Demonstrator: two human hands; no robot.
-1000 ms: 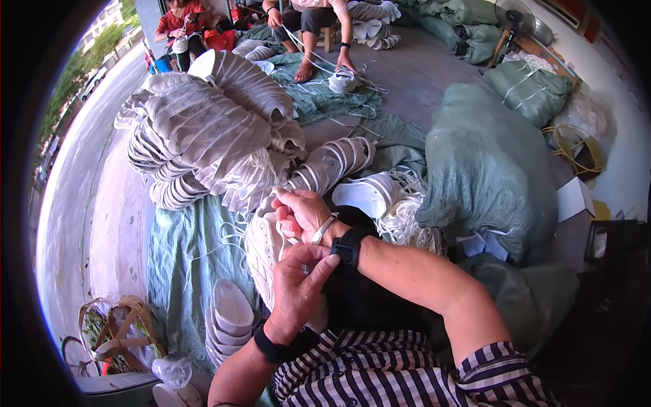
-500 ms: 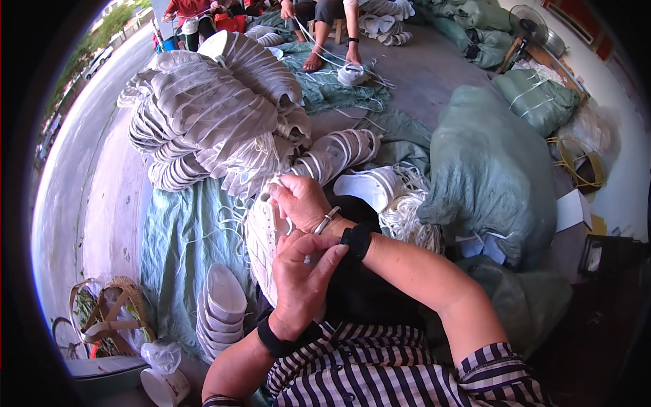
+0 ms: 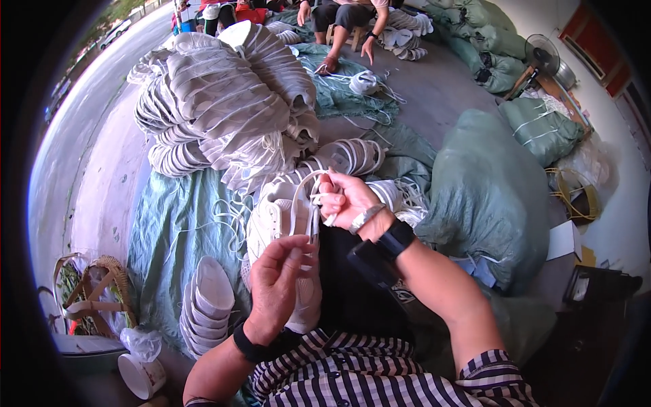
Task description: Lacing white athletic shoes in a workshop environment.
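A white shoe upper [image 3: 267,227] lies lengthwise in front of me, its toe toward my body. A white shoelace [image 3: 296,192] rises from it in a loop to my right hand [image 3: 354,202], whose fingers are curled closed around the lace beside the upper's far end. My left hand [image 3: 272,279] rests over the near part of the upper, fingers stretched out and thumb close to them; I see nothing held there. Left of it, a stack of nested white shoe uppers [image 3: 207,302] stands on the green sheet [image 3: 159,237].
A big heap of bundled white uppers [image 3: 217,95] rises ahead. Loose laces [image 3: 410,197] lie to the right, near a bulging green sack [image 3: 481,197]. A wicker basket [image 3: 102,298] and a white tub [image 3: 141,375] stand at left. Another person [image 3: 349,20] sits at the far side.
My right hand has moved right and away from my left, drawing a loop of lace. My left hand has shifted slightly left and its fingers have straightened. The other person's hand has left a white upper.
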